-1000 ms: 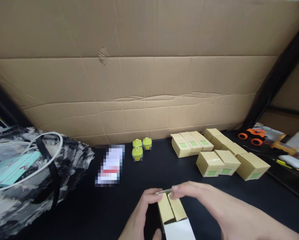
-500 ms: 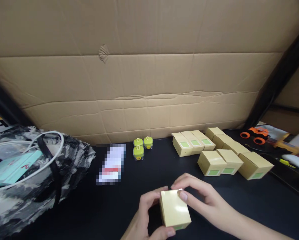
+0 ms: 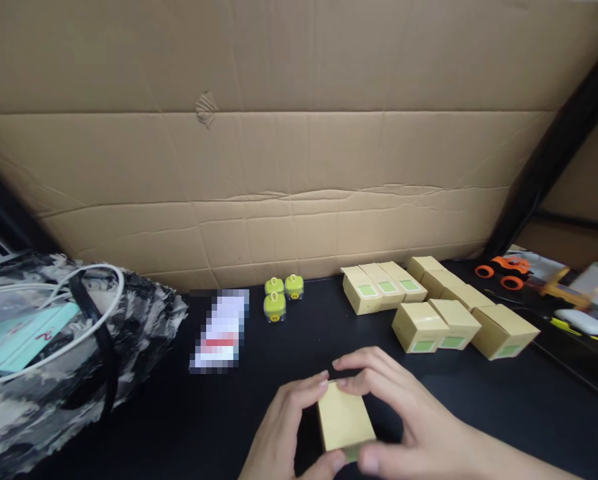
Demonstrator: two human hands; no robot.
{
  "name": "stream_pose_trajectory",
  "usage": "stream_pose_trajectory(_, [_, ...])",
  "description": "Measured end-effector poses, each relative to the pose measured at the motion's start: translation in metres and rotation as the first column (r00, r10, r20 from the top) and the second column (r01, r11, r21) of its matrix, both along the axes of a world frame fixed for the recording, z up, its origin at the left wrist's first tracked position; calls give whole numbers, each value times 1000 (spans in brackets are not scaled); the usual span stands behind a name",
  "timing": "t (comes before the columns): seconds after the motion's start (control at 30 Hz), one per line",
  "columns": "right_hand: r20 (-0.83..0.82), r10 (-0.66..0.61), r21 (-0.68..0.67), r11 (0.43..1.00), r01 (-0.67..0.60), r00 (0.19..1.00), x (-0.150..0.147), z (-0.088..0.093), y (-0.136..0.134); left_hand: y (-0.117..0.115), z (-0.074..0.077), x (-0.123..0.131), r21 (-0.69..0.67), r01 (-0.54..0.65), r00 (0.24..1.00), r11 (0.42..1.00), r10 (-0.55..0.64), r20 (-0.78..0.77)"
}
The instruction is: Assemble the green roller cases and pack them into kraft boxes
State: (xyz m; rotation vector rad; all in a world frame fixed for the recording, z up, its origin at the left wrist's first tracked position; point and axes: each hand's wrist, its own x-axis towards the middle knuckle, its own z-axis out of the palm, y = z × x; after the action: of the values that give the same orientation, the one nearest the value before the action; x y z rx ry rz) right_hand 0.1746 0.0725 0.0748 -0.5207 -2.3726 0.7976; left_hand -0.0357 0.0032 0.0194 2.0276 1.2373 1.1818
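Note:
Low in the view, a small pale-yellow cardboard box (image 3: pixel 346 417) sits between both hands, its plain top face upward and a bit of green label low on its near side. My left hand (image 3: pixel 291 427) is curled around its left side, fingertips at the far edge and thumb at the near edge. From the right, my right hand (image 3: pixel 403 417) spans the box, with fingers on the far top edge and the thumb by the near right corner. That thumb is slightly blurred. What the box contains is hidden.
Several similar boxes (image 3: pixel 421 327) stand in groups at the right. Three small green-lidded containers (image 3: pixel 275 307) are near the cardboard wall (image 3: pixel 299 153). A blurred-out white item (image 3: pixel 221 330) lies left of them. A grey-black bag (image 3: pixel 149 327) is far left; an orange-wheeled toy (image 3: pixel 511 270) is far right.
My right thumb has moved from the top of the box down toward its near right corner. The right fingers have shifted left along the far edge. My left hand keeps its hold.

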Motion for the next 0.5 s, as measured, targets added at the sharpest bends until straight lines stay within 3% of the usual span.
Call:
stream_pose_trajectory(0.1, [86, 5, 114, 993, -14, 996, 0, 9, 1, -1, -5, 5, 20, -72, 991, 997, 70, 111])
stream_pose_trajectory(0.23, [193, -88, 219, 975, 44, 977, 5, 16, 13, 1, -4, 8, -77, -149, 917, 986, 167, 361])
stream_pose_trajectory(0.4, [303, -314, 450, 879, 155, 900, 25, 21, 43, 10, 5, 5, -192, -154, 903, 969, 217, 370])
stream_pose_trajectory(0.5, [338, -380, 480, 857, 190, 861, 40, 23, 56, 13, 9, 5, -242, -156, 894, 957, 242, 377])
